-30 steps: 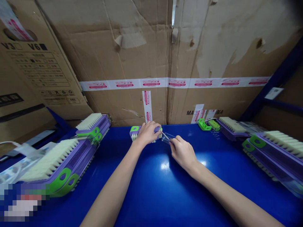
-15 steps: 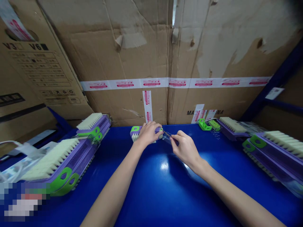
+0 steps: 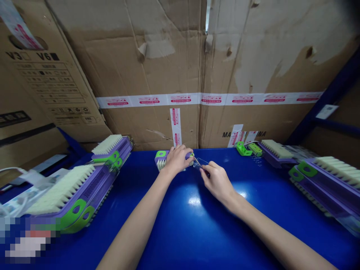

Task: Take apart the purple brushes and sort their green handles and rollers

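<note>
At the far side of the blue table, my left hand (image 3: 178, 159) is closed over a small purple brush (image 3: 157, 159) with a green end and pale bristles, most of it hidden under my palm. Its bristles point down. My right hand (image 3: 217, 179) pinches a thin metal tool (image 3: 197, 162) whose kind I cannot make out. The tool's tip reaches the brush's right end, beside my left fingertips. A clear plastic piece (image 3: 203, 161) shows just behind the tool.
Purple-and-green brushes lie at the left (image 3: 84, 180) and right (image 3: 317, 176). Green plastic parts (image 3: 244, 149) sit near the back right. A cardboard wall (image 3: 146, 120) closes off the far edge. White cables and a power strip (image 3: 17, 200) are at the left.
My right hand has shifted slightly and turned, and the tool now points more steeply at the brush's end. My left hand stays on the brush, almost unmoved.
</note>
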{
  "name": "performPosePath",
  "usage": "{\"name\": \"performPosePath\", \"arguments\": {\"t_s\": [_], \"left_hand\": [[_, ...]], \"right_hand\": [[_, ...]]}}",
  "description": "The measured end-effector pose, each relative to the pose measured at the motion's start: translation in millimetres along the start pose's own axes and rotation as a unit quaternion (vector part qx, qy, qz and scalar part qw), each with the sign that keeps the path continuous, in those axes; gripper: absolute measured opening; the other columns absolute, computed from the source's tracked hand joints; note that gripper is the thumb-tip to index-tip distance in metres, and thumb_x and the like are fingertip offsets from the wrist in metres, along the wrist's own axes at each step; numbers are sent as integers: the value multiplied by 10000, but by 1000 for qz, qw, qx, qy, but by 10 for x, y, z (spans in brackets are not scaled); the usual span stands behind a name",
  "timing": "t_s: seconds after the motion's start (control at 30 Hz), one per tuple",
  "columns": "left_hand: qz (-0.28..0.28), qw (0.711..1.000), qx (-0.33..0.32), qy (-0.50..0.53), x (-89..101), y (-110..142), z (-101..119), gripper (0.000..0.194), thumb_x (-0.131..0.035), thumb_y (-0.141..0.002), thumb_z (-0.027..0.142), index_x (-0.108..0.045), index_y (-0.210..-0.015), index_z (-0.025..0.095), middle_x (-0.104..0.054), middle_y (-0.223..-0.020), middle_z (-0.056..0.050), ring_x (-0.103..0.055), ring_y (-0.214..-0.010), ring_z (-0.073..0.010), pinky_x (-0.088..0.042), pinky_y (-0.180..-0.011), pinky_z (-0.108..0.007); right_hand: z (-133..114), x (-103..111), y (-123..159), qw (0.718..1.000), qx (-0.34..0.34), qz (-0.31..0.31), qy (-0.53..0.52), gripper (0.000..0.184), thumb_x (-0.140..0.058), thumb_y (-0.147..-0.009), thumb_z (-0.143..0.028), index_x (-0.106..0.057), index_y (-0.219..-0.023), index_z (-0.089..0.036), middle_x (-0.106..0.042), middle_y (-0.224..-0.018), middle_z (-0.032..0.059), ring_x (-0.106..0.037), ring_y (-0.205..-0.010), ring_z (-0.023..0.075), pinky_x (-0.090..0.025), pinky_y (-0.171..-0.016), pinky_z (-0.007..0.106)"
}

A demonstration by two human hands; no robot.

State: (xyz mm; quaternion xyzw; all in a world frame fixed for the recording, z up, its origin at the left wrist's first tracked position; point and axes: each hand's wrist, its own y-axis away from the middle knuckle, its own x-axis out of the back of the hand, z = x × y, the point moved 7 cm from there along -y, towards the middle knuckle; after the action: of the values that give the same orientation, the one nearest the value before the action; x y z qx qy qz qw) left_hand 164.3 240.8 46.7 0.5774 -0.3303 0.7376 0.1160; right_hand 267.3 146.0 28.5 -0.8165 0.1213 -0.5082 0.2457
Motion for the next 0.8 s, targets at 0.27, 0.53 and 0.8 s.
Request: {"name": "performPosePath", "arguments": {"t_s": [0.27, 0.53, 0.8], "left_hand": [[5, 1000, 25, 16, 52, 6, -8, 299, -563, -831, 476, -657, -1037, 281, -641, -1026, -29, -535, -1030, -227, -363, -864, -359], [12, 999, 33, 7, 57, 4, 23, 361, -528, -832, 544, -668, -962, 239, -650, -981, -53, -552, -997, -242, -349, -852, -377], [6, 999, 44, 23, 49, 2, 61, 298, -515, -869, 460, -635, -1014, 228, -676, -1046, -55, -569, -1030, -246, -340, -869, -385]], "right_hand": [[24, 227, -26, 996, 1, 84, -14, 285, -421, -895, -258, -676, -829, -150, -569, -729, 44, -527, -633, 126, -399, -611, 238], [640, 372, -109, 978, -159, 52, 126, 287, -452, -854, -294, -709, -821, -171, -645, -802, 76, -582, -684, 165, -374, -591, 265], [965, 181, -61, 950, -239, -78, 184, 259, -492, -797, -266, -702, -937, -209, -698, -874, 106, -638, -705, 212, -323, -513, 268]]}}
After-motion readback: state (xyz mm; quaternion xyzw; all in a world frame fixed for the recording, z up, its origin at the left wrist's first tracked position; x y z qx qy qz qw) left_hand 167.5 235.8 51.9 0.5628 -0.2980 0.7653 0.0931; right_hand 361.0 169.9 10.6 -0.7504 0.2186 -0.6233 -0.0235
